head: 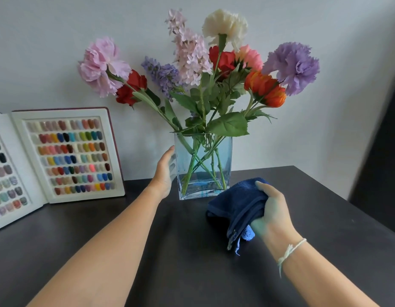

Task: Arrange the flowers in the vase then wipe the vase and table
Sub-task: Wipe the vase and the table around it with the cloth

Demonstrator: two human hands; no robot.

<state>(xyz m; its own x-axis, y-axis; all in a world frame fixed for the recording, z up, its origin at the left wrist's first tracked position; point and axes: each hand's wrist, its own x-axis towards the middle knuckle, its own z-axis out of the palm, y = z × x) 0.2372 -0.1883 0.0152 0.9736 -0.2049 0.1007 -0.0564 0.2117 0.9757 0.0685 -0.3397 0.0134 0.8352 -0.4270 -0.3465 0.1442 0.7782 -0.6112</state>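
The glass vase (203,167) stands on the dark table (170,251), flowers (198,69) fanned out of its mouth. Your left hand (166,171) lies flat and loose against the vase's left wall. Just right of the vase's base, your right hand (269,207) grips a bunched blue cloth (234,204).

A plain pale grey-white wall (303,129) fills the space beyond both hands, evenly lit with soft light and only faint shadows. Under the hands runs a dark matte tabletop (181,251), its far edge meeting the wall. Left of the left hand, an open white display book of coloured nail samples (72,156) leans against the wall, its rows running from pinks to blues. Far right of the right hand stands a dark, blurred upright shape (382,156).
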